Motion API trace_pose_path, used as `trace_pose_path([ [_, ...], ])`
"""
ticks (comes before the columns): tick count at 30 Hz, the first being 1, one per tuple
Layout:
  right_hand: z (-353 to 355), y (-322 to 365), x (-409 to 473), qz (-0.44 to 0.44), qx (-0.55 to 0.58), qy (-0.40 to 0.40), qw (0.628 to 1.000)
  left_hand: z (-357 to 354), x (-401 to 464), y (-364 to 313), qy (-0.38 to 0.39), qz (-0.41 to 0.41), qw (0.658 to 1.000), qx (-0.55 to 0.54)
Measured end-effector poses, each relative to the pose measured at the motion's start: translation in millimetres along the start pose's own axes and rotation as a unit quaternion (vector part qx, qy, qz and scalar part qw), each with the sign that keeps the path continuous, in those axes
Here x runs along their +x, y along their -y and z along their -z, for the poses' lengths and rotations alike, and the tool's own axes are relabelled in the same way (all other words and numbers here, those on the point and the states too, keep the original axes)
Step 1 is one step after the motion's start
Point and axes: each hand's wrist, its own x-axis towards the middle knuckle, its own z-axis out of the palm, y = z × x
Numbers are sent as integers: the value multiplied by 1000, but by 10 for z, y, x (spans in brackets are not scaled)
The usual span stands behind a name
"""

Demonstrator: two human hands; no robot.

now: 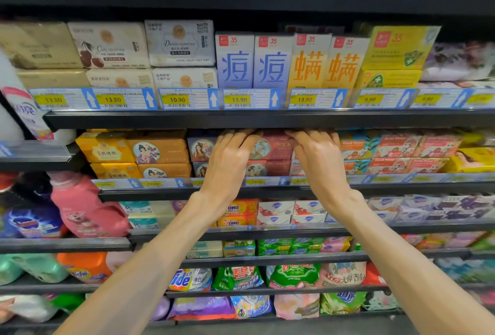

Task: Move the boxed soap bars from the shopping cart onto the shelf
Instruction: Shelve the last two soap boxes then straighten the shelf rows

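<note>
Both my hands reach into the second shelf [267,190] from the top. Between them sits a pink boxed soap bar [273,145] with a round picture, stacked on another pink box [270,168]. My left hand [230,157] presses against the top box's left end, fingers curled over its upper edge. On the box's right end lies my right hand [318,160], its fingers also over the top. The fingertips are hidden under the shelf above. The shopping cart is out of view.
Orange soap boxes [158,151] and a purple one [201,148] stand left of the pink stack; goat-soap boxes [396,147] fill the right. The shelf above [267,119] hangs low over the hands. Detergent bottles [80,208] stand at left, bagged powder [241,278] below.
</note>
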Motion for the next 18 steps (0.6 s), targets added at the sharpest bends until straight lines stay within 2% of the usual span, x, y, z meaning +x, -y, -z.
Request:
trace_pose_path([
  [8, 7, 1, -49, -2, 10, 22, 1000, -10, -54, 25, -6, -8, 1000, -11],
  [12, 59, -38, -227, 20, 33, 29, 999, 18, -187, -62, -24, -64, 996, -56],
  [18, 278, -256, -664, 16, 16, 65, 998, -81, -393, -392, 24, -114, 988, -98],
])
